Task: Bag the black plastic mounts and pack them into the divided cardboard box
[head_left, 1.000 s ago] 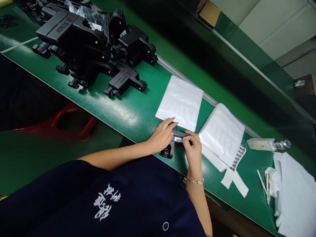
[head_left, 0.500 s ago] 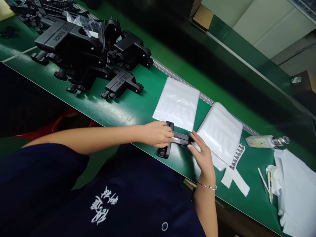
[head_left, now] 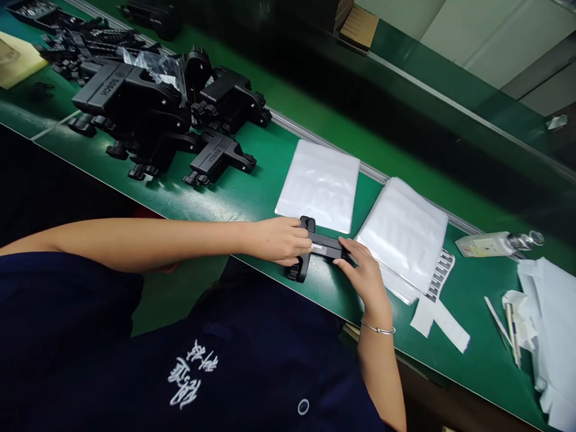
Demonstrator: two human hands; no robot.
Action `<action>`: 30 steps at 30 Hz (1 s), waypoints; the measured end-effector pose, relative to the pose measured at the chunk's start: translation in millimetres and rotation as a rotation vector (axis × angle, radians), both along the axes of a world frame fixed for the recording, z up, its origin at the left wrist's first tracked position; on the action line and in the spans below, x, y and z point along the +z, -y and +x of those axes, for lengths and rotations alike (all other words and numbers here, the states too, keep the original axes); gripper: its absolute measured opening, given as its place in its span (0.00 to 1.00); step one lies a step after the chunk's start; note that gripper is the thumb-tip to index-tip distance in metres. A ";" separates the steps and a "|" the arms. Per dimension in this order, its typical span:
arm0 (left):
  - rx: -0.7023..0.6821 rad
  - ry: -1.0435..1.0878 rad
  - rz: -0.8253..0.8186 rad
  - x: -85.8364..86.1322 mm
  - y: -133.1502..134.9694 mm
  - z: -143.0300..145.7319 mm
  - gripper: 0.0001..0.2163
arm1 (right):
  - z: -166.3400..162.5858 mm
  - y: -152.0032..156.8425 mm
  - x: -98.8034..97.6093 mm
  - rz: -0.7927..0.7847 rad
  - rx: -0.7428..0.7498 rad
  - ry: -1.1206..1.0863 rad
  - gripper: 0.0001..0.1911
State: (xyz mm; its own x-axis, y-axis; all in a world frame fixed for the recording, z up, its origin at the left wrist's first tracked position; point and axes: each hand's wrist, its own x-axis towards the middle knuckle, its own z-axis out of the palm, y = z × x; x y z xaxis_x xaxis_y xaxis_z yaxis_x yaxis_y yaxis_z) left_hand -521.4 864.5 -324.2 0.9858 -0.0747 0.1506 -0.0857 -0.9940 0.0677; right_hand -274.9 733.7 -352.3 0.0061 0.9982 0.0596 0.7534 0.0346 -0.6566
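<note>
The black bracket lies by the desk's near edge, its arm with the knob just inside that edge. My right hand has its grip clamped on the bracket's right end, thumb on the near side and fingers on the far side. My left hand is bent over the other end, fingertips at a small white label; I can't tell whether that grip closes underneath.

To handle this well, I judge that the right grip should steady the body flat while the left fingertips press lightly and evenly along the label, so that it neither creases nor skews. With the knob so near the edge, a hard push toward me could tip the piece.

As for containers, a flat white plastic bag lies just beyond the bracket, toward the desk's far edge. To its right is a stack of white plastic bags; what either holds, if anything, I can't make out. A pale bottle lies on its side near the far edge, its contents unclear. Toward the left end, a crumpled clear bag sits among black brackets, and a dark tray in the far left corner holds small shiny pieces.
</note>
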 end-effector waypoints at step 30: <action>0.614 0.342 -1.507 3.7 40.4 44.9 0.32 | -12.8 44.2 42.1 0.362 -0.137 -0.006 0.21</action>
State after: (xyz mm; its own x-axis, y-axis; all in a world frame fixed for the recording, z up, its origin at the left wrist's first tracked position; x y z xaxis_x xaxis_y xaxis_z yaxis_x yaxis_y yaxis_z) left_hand -476.6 824.1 -320.5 0.7201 0.6897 -0.0760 0.0556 0.0518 0.9971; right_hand -287.7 689.5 -310.2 0.1395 0.9024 0.4078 0.7633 0.1644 -0.6248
